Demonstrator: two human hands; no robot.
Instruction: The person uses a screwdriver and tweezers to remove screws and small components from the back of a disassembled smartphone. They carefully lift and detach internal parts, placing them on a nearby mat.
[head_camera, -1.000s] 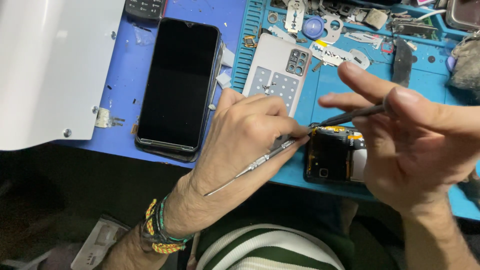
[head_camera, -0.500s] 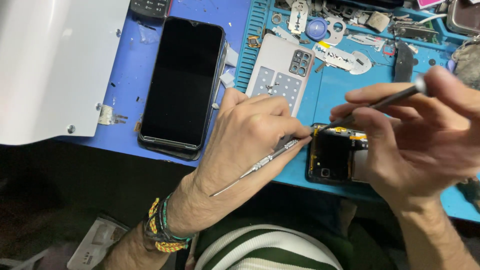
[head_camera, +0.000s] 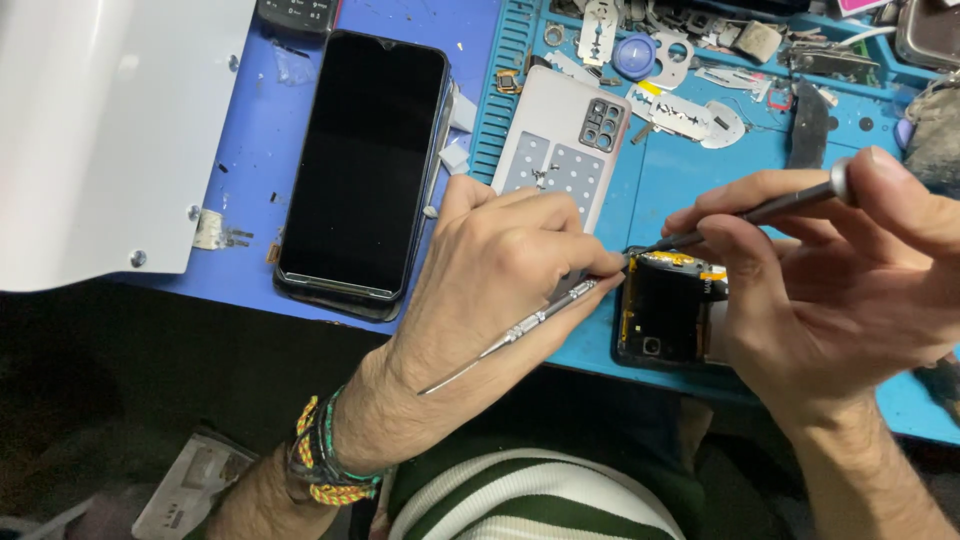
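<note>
The open phone lies near the front edge of the blue mat, right between our two hands, with its dark insides and a bit of yellow tape at the top showing. Our left hand is curled tight around a thin silver tool, holding it low like a pencil, and the tool's tip comes up to the top left corner of the phone. The long end of the tool sticks out back over our wrist. On that wrist we wear woven bands in yellow, green and black. Our right hand pinches a dark screwdriver between the fingers, and the thumb rests on its round silver cap. The point of the screwdriver touches the top edge of the phone, close to the other tool's tip. Just behind our left hand lies a pale back cover with camera holes in one corner. To the left of it, on a darker blue pad, a whole phone with a black screen lies flat. A white panel covers the far left. Small metal bits and a blue round cap lie at the back of the mat.
</note>
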